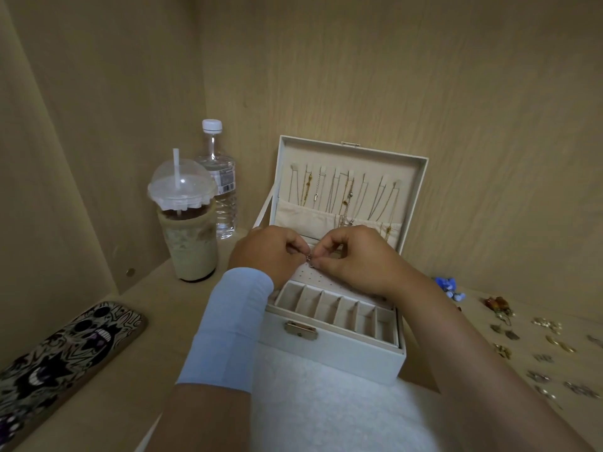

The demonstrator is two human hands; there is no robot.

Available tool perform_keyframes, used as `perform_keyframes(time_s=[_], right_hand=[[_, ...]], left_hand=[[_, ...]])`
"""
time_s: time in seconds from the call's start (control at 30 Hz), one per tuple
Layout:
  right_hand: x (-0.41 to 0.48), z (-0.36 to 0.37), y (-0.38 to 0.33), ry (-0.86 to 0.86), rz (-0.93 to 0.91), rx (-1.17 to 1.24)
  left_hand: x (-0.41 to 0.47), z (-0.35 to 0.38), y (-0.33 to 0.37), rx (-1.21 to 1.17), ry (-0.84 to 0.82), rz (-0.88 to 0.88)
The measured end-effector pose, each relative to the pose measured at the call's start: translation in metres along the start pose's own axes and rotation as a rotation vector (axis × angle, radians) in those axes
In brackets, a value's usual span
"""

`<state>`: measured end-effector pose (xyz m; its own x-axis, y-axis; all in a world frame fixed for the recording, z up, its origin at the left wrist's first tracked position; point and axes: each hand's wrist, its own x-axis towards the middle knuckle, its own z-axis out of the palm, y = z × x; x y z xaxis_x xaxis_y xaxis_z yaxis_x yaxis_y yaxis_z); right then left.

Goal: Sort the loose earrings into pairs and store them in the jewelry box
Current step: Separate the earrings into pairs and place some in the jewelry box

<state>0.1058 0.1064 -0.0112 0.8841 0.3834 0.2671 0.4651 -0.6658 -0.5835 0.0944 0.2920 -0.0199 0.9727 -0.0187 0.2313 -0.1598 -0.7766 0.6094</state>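
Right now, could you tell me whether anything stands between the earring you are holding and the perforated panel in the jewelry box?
Nothing visible does. The left hand and right hand pinch the earring over the perforated panel, the lid stands open, and the holes showing beneath are bare.

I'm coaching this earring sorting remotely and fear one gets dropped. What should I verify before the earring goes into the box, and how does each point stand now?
1. Jewelry box lid open: ok.
2. Earring pinched between the fingertips of left hand and right hand: ok.
3. Hands above the perforated panel: ok.
4. Earring post lined up with a hole: cannot tell, too small.
5. Its partner already in the panel: cannot tell, the hands hide much of it.
6. All loose earrings stored: not ok, many lie outside, right of the box.
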Motion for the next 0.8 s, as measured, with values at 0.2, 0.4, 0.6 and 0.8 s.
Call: perform_keyframes(time_s=[0.2,0.4,0.6,0.8], right_hand=[[0.000,-0.001,0.000,-0.038,0.003,0.040],[0.000,-0.004,0.003,-0.011,0.022,0.086],[-0.013,-0.021,0.000,0.057,0.015,0.107],[-0.077,-0.086,0.018,0.116,0.061,0.026]], left_hand=[[0.000,-0.001,-0.001,-0.004,-0.020,0.024],[-0.002,-0.002,-0.001,-0.034,-0.004,0.023],[-0.007,-0.006,0.028,-0.078,0.088,0.101],[-0.031,0.028,0.095,-0.265,0.071,0.262]])
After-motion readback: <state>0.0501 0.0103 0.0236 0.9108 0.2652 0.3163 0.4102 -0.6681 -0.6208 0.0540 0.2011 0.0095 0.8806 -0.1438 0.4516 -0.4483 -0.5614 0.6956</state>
